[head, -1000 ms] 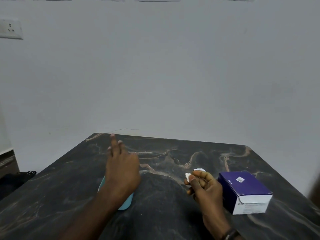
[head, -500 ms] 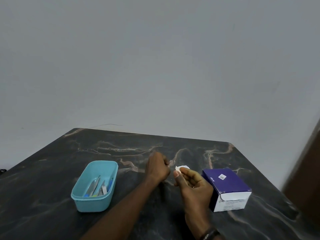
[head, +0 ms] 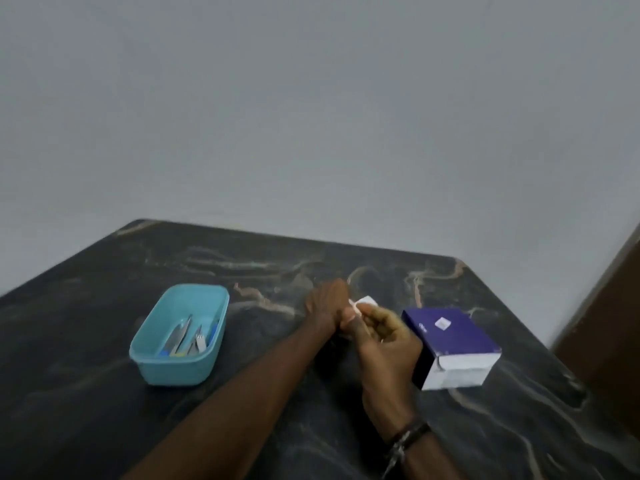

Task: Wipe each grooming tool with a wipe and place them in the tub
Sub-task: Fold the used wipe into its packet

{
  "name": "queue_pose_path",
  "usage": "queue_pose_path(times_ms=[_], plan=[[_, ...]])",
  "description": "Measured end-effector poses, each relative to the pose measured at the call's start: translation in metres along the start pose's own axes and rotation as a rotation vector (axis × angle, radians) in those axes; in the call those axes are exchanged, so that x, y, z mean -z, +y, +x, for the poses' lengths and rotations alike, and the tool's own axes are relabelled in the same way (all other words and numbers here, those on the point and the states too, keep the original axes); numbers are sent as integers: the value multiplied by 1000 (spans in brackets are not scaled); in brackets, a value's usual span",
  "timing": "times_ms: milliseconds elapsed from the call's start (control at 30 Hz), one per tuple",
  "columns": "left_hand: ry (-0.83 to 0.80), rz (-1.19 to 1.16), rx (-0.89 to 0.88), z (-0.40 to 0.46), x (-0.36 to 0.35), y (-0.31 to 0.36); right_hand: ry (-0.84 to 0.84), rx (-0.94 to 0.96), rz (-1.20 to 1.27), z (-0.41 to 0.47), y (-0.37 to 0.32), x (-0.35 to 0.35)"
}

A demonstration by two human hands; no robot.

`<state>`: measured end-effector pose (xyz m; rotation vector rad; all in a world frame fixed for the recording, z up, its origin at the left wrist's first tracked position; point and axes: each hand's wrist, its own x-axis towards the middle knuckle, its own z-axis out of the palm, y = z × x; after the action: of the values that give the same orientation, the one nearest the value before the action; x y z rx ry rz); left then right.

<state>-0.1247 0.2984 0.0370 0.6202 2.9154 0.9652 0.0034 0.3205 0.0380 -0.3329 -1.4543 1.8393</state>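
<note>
A light blue tub (head: 157, 367) stands on the dark marble table (head: 104, 427) to the left, with several metal grooming tools (head: 188, 339) lying inside. My right hand (head: 381, 336) pinches a small white wipe (head: 366, 301) at the table's middle. My left hand (head: 325, 301) is curled right beside it, its fingers meeting the wipe; what it grips is hidden behind the knuckles. The picture is blurred around both hands.
A purple and white box (head: 452, 344) lies just right of my right hand. A pale wall stands behind the table. A brown wooden surface (head: 609, 323) rises at the far right past the table's edge.
My left hand left the tub, uncovering it, and came right to meet my right hand at the wipe. The view swung right and down.
</note>
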Motion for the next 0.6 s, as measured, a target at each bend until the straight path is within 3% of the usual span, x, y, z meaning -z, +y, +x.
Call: queue_pose_path(times_ms=[267, 433, 600], plan=[[23, -179, -9, -10, 4, -4, -34, -16, -38, -1, 1, 1], [204, -701, 107, -32, 17, -16, -31, 13, -126, 1, 5, 1], [257, -1121, 229, -70, 37, -27, -57, -19, -116, 1, 5, 1]])
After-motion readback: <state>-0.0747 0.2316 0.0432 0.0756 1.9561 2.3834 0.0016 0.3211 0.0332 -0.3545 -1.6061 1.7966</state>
